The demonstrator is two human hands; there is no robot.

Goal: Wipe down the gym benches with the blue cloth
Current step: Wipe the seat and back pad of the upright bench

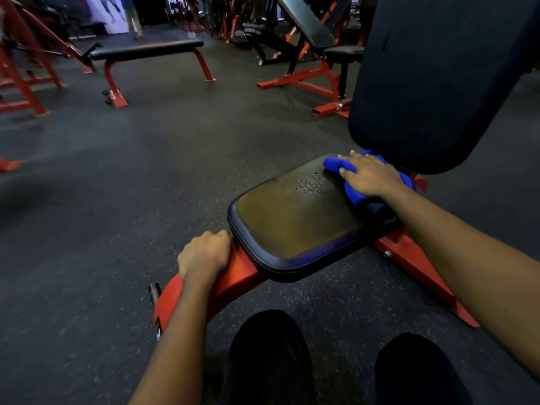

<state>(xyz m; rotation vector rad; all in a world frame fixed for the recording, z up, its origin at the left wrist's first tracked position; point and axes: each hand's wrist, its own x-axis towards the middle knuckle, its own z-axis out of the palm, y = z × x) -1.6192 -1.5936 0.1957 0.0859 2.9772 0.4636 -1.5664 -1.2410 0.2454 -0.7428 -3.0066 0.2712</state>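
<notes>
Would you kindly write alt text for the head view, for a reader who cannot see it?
A right hand presses a blue cloth flat on a bench seat, near its raised backrest. The left hand grips the red frame; specks dot the seat.

This is a gym floor. The nearest bench's black seat pad [295, 217] sits on a red frame [236, 276], and an upright back pad [432, 83] rises at the seat pad's far end. Beyond the seat pad to the left stands a flat bench [146, 49], and straight beyond it an incline bench [306, 21]. Dark speckled rubber flooring [131, 171] spreads around the seat pad. Red machine frames [26, 89] crowd the far left and back.
</notes>
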